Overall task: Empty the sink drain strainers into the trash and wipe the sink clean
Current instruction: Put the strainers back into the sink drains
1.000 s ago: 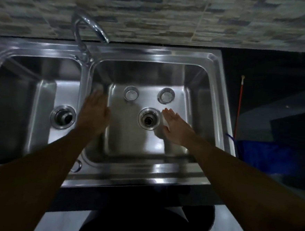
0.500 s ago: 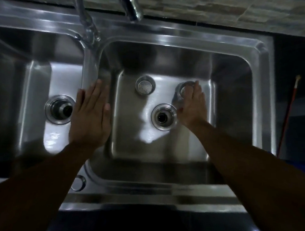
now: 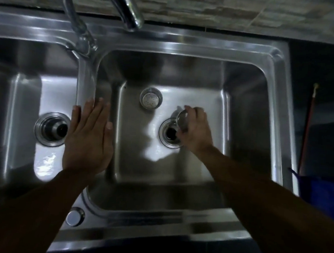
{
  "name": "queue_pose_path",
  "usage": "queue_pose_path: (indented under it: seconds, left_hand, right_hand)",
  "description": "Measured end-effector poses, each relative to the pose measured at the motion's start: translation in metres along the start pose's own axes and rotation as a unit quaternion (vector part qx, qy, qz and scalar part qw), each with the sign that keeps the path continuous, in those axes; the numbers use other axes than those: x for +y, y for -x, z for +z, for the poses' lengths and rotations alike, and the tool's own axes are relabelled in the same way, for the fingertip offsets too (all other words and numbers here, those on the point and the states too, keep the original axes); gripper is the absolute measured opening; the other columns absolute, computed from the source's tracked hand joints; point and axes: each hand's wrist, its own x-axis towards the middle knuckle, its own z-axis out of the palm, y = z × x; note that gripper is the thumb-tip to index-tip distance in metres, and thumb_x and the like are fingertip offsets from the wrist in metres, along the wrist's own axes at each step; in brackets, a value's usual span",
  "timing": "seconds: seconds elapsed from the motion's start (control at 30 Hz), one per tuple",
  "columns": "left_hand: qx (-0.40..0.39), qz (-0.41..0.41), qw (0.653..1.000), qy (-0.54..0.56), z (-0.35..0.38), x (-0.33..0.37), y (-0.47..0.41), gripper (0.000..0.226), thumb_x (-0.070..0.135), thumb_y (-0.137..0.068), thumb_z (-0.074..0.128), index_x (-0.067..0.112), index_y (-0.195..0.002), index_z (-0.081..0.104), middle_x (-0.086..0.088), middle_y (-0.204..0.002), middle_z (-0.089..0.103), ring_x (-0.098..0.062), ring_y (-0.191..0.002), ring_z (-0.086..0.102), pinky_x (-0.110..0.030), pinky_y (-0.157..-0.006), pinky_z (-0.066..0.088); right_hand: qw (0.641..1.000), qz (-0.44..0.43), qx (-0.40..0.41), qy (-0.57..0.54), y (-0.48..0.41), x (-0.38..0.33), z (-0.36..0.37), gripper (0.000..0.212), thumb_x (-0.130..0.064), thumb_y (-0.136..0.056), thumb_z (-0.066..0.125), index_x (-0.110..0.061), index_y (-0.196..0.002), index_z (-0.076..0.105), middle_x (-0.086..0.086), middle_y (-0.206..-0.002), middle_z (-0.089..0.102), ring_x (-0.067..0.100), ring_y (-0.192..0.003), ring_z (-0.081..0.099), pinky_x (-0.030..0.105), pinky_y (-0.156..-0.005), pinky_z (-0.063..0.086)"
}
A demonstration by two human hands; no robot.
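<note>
Right hand (image 3: pixel 198 130): we are gripping a strainer (image 3: pixel 182 121), drain (image 3: pixel 169 134) just beneath, trying to carry it level.
Left hand (image 3: pixel 88 138): lying flat, fingers straight.

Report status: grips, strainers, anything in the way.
Left grip flat on the divider, holding nothing. Right grip holds one strainer over the right-basin drain. Second strainer sits on that basin's floor. Nothing blocking; faucet spout overhead.

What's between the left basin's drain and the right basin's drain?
Head view: the left hand, flat over the divider, then bare basin floor.
</note>
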Motion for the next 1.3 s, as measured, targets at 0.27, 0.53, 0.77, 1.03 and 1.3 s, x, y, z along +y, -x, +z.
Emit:
queue_pose_path:
  seconds: [0.27,0.53,0.77,1.03,1.3]
  left_hand:
    - [0.001,-0.01,1.0,-0.003,0.0,0.001,-0.001,0.055,0.029,-0.106,0.025,0.002,-0.15,0.045,-0.016,-0.156,0.046,-0.028,-0.154,0.027,-0.055,-0.125,0.017]
    - [-0.003,-0.01,1.0,0.001,-0.001,0.002,-0.001,0.053,0.028,-0.107,0.026,0.002,-0.148,0.046,-0.017,-0.153,0.049,-0.029,-0.154,0.027,-0.055,-0.125,0.018]
    - [-0.004,-0.011,1.0,-0.005,-0.001,0.001,-0.001,0.052,0.027,-0.106,0.027,0.002,-0.146,0.049,-0.017,-0.15,0.052,-0.029,-0.153,0.028,-0.055,-0.125,0.018]
    - [-0.004,-0.018,1.0,0.004,-0.002,0.002,-0.001,0.051,0.027,-0.106,0.028,0.003,-0.146,0.049,-0.016,-0.15,0.052,-0.027,-0.154,0.027,-0.055,-0.125,0.018]
    - [-0.002,-0.02,1.0,0.004,-0.001,0.003,-0.001,0.053,0.028,-0.106,0.026,0.002,-0.148,0.047,-0.016,-0.153,0.049,-0.027,-0.154,0.028,-0.053,-0.126,0.017]
  right_hand:
    - [0.996,0.03,-0.025,-0.078,0.038,-0.021,0.029,0.085,-0.037,-0.071,0.082,-0.029,-0.142,0.035,-0.001,-0.132,0.03,0.023,-0.116,0.054,0.033,-0.091,0.056]
    - [0.999,0.037,-0.03,0.026,0.031,-0.008,0.046,0.079,-0.05,-0.074,0.075,-0.021,-0.14,0.042,0.008,-0.133,0.045,0.026,-0.117,0.049,0.04,-0.094,0.051]
    - [1.0,0.008,-0.008,0.014,0.033,-0.004,0.055,0.084,-0.042,-0.073,0.079,-0.017,-0.145,0.042,0.002,-0.145,0.049,0.026,-0.126,0.048,0.038,-0.099,0.045]
    - [0.999,0.044,-0.026,0.001,0.04,-0.004,0.061,0.082,-0.035,-0.08,0.075,-0.022,-0.151,0.035,-0.001,-0.148,0.048,0.025,-0.131,0.042,0.037,-0.101,0.039]
    - [0.997,-0.03,0.072,-0.026,0.024,-0.03,0.053,0.055,-0.036,-0.09,0.062,-0.016,-0.139,0.048,0.004,-0.138,0.056,0.024,-0.125,0.05,0.04,-0.106,0.045]
